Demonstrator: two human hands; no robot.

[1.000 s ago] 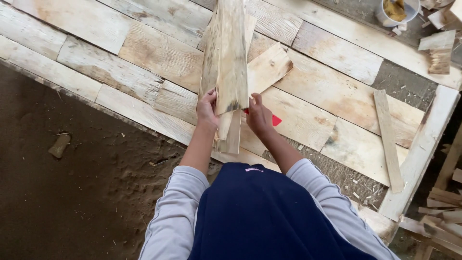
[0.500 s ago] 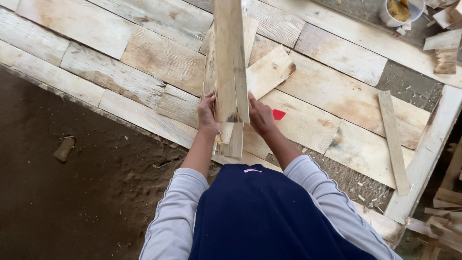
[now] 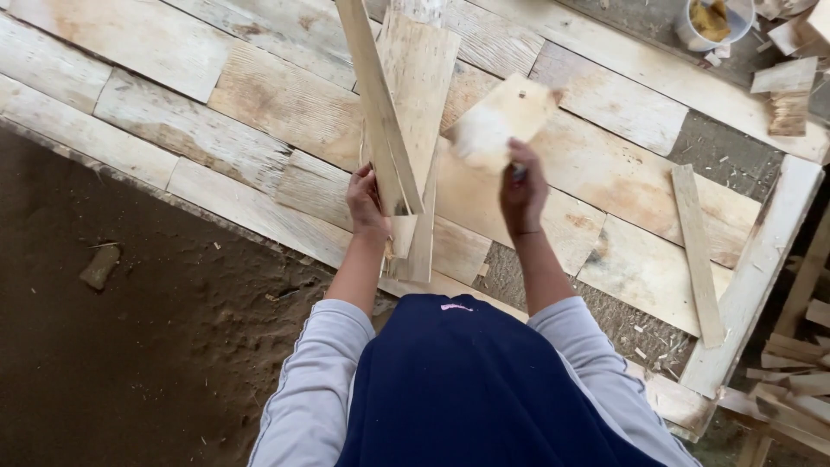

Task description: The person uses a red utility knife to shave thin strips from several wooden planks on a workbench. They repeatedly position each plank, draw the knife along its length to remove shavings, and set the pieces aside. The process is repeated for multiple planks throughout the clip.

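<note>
My left hand [image 3: 367, 204] grips the near end of a long narrow plank [image 3: 373, 104] that stands on edge and leans away to the upper left. A wider pale board [image 3: 425, 82] lies right behind it, its near end by my left wrist. My right hand [image 3: 522, 187] is raised to the right, closed on the near end of a short pale board [image 3: 501, 121], which is blurred by motion. Both hands are over a panel of pale planks [image 3: 259, 104] laid side by side on the ground.
A white bucket [image 3: 711, 19] with yellowish contents stands at the top right beside wood offcuts [image 3: 785, 86]. A loose slat [image 3: 697, 251] lies on the panel near a long frame beam [image 3: 761, 268]. Scrap strips [image 3: 795, 363] pile at the right. Bare soil [image 3: 130, 363] with a stone [image 3: 99, 266] lies left.
My right hand left the upright plank and lifted the short board to the right. The narrow plank has tilted left, now held by my left hand alone.
</note>
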